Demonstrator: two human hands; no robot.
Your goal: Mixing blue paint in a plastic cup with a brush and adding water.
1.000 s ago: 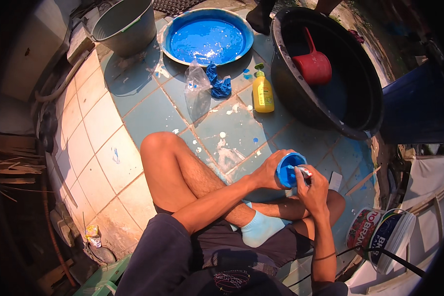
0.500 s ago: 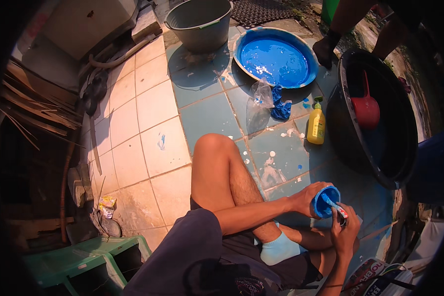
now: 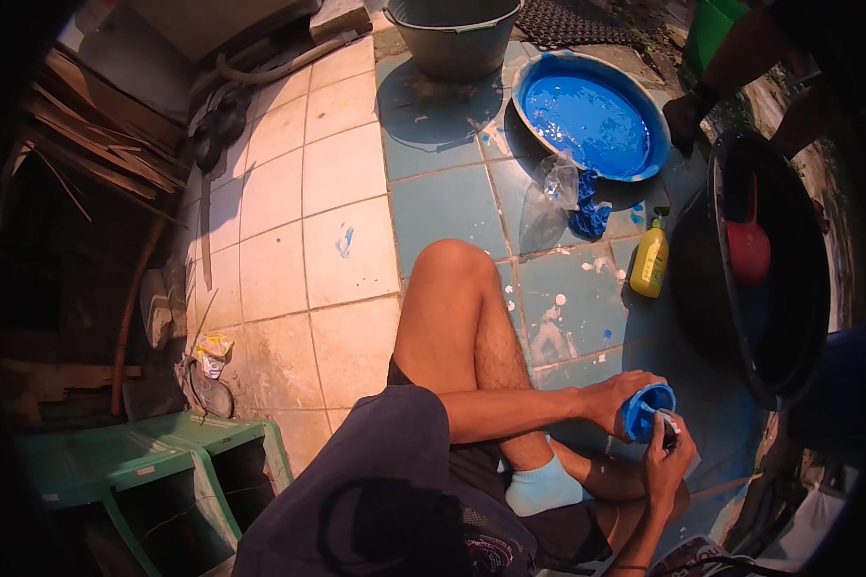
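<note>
My left hand (image 3: pixel 608 404) is wrapped round a small blue cup (image 3: pixel 652 394), holding it tilted so its blue-coated inside shows. In my right hand (image 3: pixel 670 452) is a slim brush (image 3: pixel 658 413) with a pale handle, the fingers closed near its upper part. Its blue-smeared end reaches into the cup. The bristles are too small to make out. Both hands are beside my crossed legs, above a light-blue sock (image 3: pixel 545 489).
Ahead sit a basin of blue paint (image 3: pixel 592 106), a grey bucket (image 3: pixel 457 43), crumpled plastic (image 3: pixel 558 183) and a yellow pump bottle (image 3: pixel 650 260). A black tub (image 3: pixel 741 279) with a red dipper (image 3: pixel 749 250) stands right. A green stool (image 3: pixel 154 462) is left; another person's foot (image 3: pixel 683 120) is far right.
The view has shifted, so the surroundings appear farther right. My left hand still holds the cup; the brush has moved deeper into it, with less of its handle showing.
</note>
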